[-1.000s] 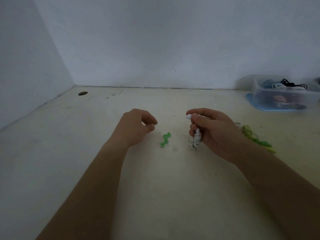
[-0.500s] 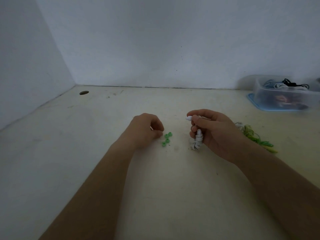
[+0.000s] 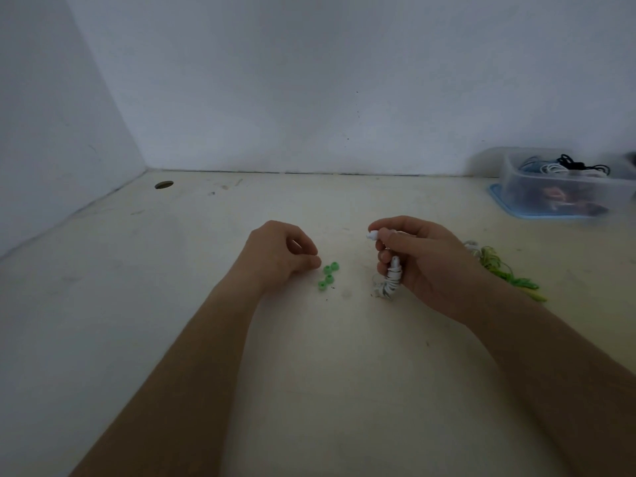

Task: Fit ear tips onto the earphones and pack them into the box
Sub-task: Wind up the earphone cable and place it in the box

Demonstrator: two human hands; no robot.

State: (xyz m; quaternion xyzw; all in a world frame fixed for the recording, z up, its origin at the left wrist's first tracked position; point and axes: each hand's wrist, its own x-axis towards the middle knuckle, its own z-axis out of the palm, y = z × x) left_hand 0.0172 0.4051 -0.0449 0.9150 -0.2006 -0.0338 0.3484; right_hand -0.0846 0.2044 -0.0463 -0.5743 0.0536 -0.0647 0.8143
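Your right hand is clenched round the coiled white earphones, one bud poking out at the fingertips. Your left hand is curled, its fingertips just beside four green ear tips on the table; whether it pinches anything cannot be told. Green cable lies just right of your right hand, the clear box at far right holds white and black cables, and walls close the far and left edges.

No legible text, label, brand, number or sign is present. The clear plastic box with blue base, at the far right of the table, holds a coloured printed item that is too blurred to read.
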